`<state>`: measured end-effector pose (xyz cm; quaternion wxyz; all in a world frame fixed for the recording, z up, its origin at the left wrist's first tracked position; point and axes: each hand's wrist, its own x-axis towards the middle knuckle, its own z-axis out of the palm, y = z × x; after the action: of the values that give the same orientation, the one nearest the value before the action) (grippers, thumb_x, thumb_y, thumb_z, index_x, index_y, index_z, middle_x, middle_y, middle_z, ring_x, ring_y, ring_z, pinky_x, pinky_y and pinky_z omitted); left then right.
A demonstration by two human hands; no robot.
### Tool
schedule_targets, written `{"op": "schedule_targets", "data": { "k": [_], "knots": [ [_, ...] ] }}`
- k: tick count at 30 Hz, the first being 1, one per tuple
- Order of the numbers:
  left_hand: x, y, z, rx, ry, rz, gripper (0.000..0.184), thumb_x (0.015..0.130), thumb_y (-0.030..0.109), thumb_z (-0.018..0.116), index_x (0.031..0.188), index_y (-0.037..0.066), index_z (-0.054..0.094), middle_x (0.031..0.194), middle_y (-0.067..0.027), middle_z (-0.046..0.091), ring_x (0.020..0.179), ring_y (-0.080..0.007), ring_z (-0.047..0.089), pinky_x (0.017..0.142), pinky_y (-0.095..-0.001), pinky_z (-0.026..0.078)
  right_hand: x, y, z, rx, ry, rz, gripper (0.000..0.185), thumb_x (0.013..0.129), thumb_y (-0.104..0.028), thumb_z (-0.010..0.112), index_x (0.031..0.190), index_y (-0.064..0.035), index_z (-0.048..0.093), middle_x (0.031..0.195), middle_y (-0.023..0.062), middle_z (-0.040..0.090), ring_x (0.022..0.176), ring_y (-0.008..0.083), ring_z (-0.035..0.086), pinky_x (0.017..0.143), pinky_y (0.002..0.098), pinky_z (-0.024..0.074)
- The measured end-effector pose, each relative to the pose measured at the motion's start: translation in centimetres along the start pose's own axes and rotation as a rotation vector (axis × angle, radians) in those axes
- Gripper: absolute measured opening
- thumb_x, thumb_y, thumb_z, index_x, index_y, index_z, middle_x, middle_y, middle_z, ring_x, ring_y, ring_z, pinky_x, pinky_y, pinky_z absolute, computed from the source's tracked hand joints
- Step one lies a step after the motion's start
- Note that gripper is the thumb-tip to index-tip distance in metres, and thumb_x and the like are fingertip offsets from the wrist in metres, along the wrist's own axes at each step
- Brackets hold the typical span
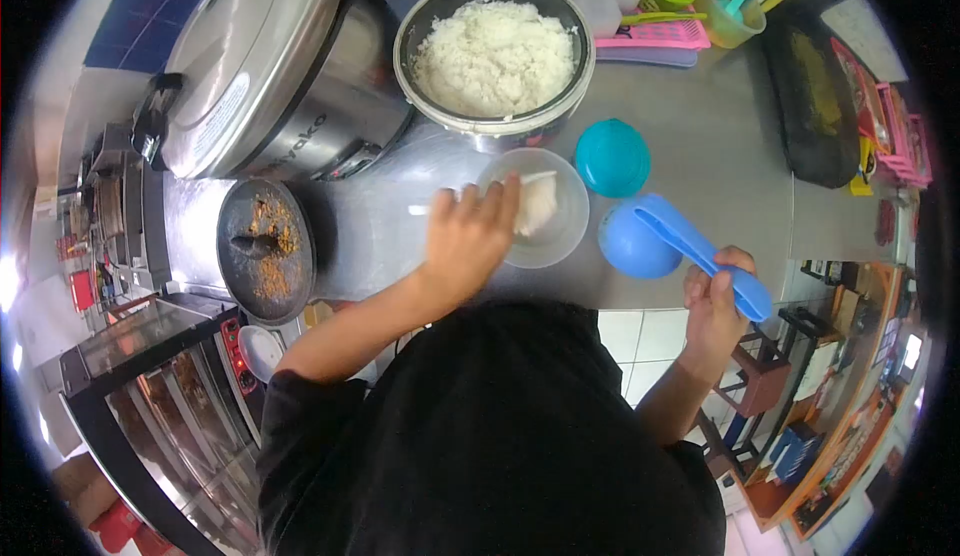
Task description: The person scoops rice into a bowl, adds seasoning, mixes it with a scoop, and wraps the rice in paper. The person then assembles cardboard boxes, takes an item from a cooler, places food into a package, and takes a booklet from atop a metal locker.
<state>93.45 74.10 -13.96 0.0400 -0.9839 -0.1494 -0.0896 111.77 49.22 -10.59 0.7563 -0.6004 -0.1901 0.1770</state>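
My left hand [470,231] is over a clear plastic bowl [572,231], its fingers curled around a thin white utensil [418,210]. One end of the utensil sticks out left of the hand; its kind is mostly hidden. White stuff, perhaps rice [537,204], lies inside the bowl. At the right, my right hand [718,301] grips the handle of a blue ladle [640,239], whose rounded cup is near the counter's front edge. Behind the ladle is a round teal lid or tub [612,158]. A cooker pot full of white rice [495,61] stands behind the bowl.
A large steel Miyako cooker [290,106] fills the back left. In front of it sits a dark stone mortar [305,256] with orange-red paste. Several tubs, a pink tray [655,34] and a utensil cup [735,21] line the back right, near a black case [810,106].
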Motion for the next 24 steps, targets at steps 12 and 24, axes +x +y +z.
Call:
{"op": "schedule_targets", "data": {
  "k": [12, 24],
  "knots": [
    [4.6, -6.9, -8.7, -0.154, 0.102, -0.320, 0.030, 0.086, 0.012, 0.061, 0.115, 0.005, 0.068, 0.079, -0.0113, 0.070, 0.074, -0.0315, 0.068, 0.069, -0.0478, 0.048, 0.6, 3.0, 1.2, -0.196, -0.293, 0.190, 0.027, 0.089, -0.024, 0.078, 0.100, -0.0011, 0.071, 0.088, 0.0037, 0.065, 0.074, 0.0084, 0.060, 0.070, 0.0256, 0.0519],
    [18.1, -12.6, 1.0, 0.109, -0.421, -0.026, 0.016, 0.078, 0.011, 0.065, 0.089, 0.014, 0.076, 0.083, -0.0143, 0.074, 0.081, -0.0320, 0.074, 0.088, -0.0488, 0.051, 9.3, 8.8, 11.7, -0.183, -0.494, 0.374, 0.033, 0.095, -0.032, 0.071, 0.097, 0.0013, 0.073, 0.103, 0.0123, 0.072, 0.064, 0.0113, 0.063, 0.063, 0.0266, 0.0523]
  ]
}}
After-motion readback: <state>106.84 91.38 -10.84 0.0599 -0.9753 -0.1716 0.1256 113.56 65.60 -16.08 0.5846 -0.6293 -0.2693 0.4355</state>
